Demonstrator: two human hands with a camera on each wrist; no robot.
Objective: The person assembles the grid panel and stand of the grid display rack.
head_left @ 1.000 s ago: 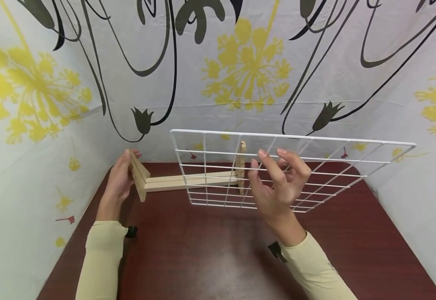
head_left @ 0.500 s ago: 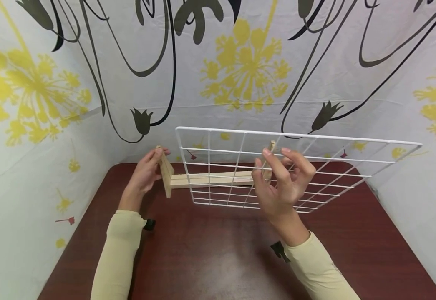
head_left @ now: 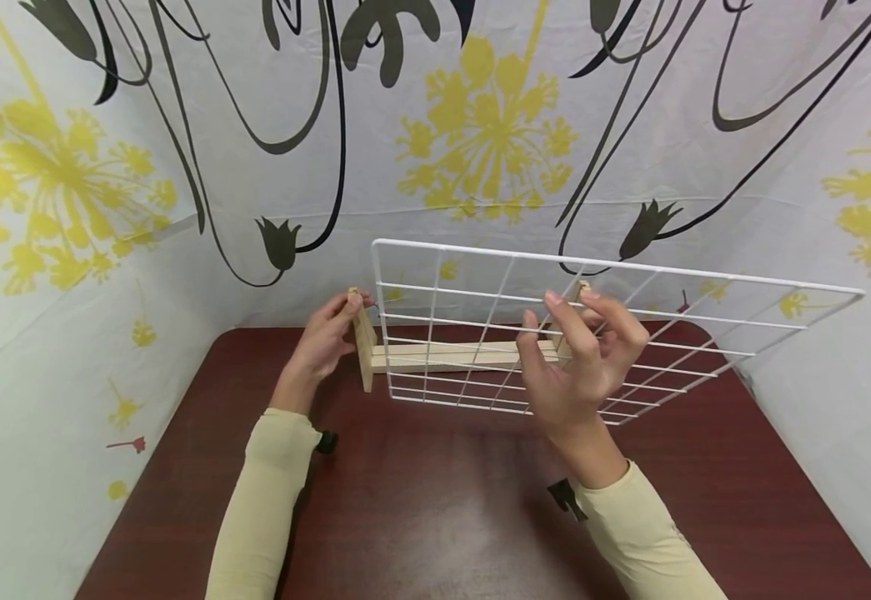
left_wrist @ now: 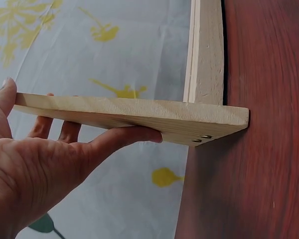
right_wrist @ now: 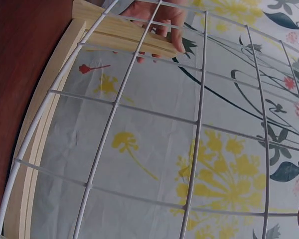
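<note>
A pale wooden stand (head_left: 365,350) has two upright end boards joined by a low rail (left_wrist: 209,55). My left hand (head_left: 322,343) holds the top of its left end board, with thumb and fingers on opposite sides in the left wrist view. Two small metal screw heads show low on that board (left_wrist: 139,110). My right hand (head_left: 581,371) holds up a white wire grid (head_left: 513,256), tilted in front of the stand. Its fingers are bent at the wires. Behind the grid and right hand, the stand's right end board is partly hidden. The right wrist view looks through the grid (right_wrist: 198,122).
A dark red-brown table (head_left: 435,500) lies beneath everything. White patterned cloth (head_left: 495,167) with yellow and grey flowers surrounds its back and sides, close behind the stand.
My left hand has moved right with the wooden stand, so more of it lies behind the grid. The right hand and grid have shifted slightly right, and the grid's left end has risen a little.
</note>
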